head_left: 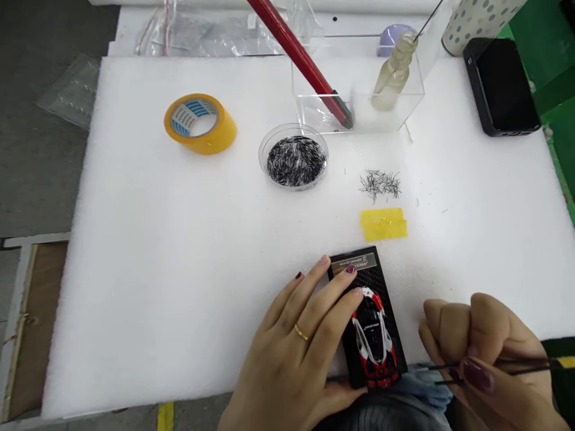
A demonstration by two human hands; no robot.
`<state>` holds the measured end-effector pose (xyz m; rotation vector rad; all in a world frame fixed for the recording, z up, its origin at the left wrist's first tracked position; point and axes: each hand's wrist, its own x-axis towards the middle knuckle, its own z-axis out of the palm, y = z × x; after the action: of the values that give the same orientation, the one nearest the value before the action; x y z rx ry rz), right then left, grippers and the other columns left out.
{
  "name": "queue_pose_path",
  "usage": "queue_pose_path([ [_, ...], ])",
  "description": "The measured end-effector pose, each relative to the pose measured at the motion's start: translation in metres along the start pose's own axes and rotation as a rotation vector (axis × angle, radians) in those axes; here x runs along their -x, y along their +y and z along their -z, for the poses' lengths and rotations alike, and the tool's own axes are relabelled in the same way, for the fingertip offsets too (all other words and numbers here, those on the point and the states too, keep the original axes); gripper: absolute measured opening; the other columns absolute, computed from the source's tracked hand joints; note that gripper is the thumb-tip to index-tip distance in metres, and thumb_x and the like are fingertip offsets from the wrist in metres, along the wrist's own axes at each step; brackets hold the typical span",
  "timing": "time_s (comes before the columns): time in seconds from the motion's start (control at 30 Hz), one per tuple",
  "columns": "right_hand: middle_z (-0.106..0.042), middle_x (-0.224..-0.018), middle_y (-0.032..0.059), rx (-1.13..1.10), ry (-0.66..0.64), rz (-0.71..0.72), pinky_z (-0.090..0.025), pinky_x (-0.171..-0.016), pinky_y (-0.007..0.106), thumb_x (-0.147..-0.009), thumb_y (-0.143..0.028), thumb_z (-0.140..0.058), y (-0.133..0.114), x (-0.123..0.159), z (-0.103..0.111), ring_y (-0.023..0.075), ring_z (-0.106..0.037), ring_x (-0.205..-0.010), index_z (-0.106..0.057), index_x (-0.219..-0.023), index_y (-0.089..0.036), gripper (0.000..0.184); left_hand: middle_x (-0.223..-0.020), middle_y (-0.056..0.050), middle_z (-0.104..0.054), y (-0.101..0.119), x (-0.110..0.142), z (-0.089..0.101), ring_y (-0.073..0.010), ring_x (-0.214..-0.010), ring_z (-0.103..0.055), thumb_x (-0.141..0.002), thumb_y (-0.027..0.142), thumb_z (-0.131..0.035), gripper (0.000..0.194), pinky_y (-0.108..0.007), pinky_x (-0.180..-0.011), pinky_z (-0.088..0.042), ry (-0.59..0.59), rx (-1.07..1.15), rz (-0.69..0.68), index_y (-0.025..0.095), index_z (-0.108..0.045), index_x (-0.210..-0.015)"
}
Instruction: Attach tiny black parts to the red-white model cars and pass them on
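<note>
Over white foam (pixel 171 269), the left hand (pixel 291 350) slants, fingers (pixel 320 305) holding a black base (pixel 389 302); curled right hand (pixel 492 353) pinches tweezers (pixel 530 362).

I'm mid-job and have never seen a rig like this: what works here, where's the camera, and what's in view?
There's no machine: two bare hands do the work. The only picture comes from a camera on the person's head, looking forward and down.

The left hand rests on a model car and its black base; the right hand holds tweezers.

On the white foam sheet lie a yellow tape roll, a yellow tape piece, and thin black strands, some in a clear round dish, some piled loose.
</note>
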<state>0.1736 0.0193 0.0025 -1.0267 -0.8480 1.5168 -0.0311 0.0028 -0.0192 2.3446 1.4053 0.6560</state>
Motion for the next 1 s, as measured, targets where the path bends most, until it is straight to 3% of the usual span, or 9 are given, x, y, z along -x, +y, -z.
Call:
queue_pose_path([
  [0.17,-0.038,-0.057,-0.0042,0.158,0.038,-0.091,-0.030,-0.049,0.027,-0.091,-0.021,-0.068,0.002,0.009,0.000,0.0115,-0.038,-0.055,-0.046,-0.071,-0.022,0.030,-0.143,-0.013,-0.064,0.000,-0.001,0.001,-0.0273,-0.153,-0.035,-0.103,0.045,-0.057,0.051,-0.037,-0.127,-0.026,0.010,0.023,-0.002,0.011,-0.053,-0.141],
  [0.37,-0.048,-0.061,-0.0037,0.199,0.001,-0.133,-0.031,-0.050,0.027,-0.093,-0.019,-0.068,0.004,0.008,-0.003,0.0116,-0.043,-0.057,-0.052,-0.073,-0.023,0.026,-0.142,-0.013,-0.064,0.000,-0.002,0.002,-0.0252,-0.155,-0.034,-0.102,0.042,-0.060,0.049,-0.036,-0.128,-0.025,0.006,0.058,0.019,0.011,-0.055,-0.140],
  [1.0,-0.041,-0.059,-0.0034,0.154,0.115,-0.095,-0.028,-0.050,0.029,-0.090,-0.019,-0.071,0.001,0.012,-0.010,0.0122,-0.039,-0.056,-0.050,-0.071,-0.022,0.028,-0.142,-0.014,-0.063,0.000,-0.001,0.000,-0.0257,-0.155,-0.032,-0.103,0.043,-0.058,0.050,-0.036,-0.129,-0.023,0.019,0.052,0.017,0.010,-0.055,-0.140],
])
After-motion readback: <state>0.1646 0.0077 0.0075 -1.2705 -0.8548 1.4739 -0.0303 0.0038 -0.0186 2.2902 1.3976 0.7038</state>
